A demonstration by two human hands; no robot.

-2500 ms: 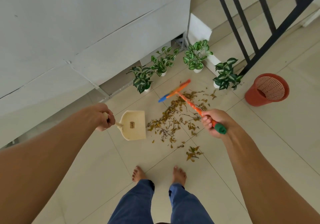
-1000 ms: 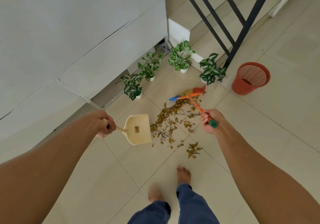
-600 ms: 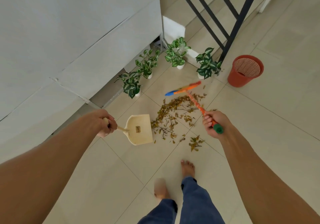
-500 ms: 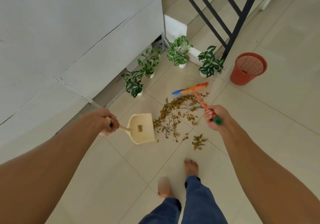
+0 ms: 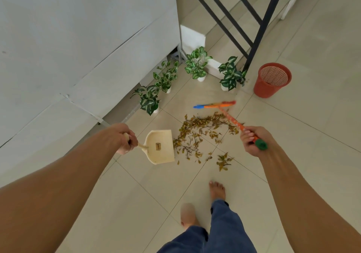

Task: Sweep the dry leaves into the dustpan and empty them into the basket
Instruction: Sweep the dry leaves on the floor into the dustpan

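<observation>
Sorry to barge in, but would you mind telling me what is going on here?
A person is sweeping up dry leaves on a tiled floor. The left hand grips the handle of a dustpan, whose mouth faces the left edge of the pile; no leaves show in it. The right hand grips a broom, whose head sits at the pile's far side. The basket stands beyond, by the railing, near some potted plants.

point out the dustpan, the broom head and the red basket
dustpan (image 5: pixel 161 152): head view, on the pan's inner face
broom head (image 5: pixel 214 105): head view, middle of the bristle bar
red basket (image 5: pixel 264 90): head view, outer wall below the rim
</observation>
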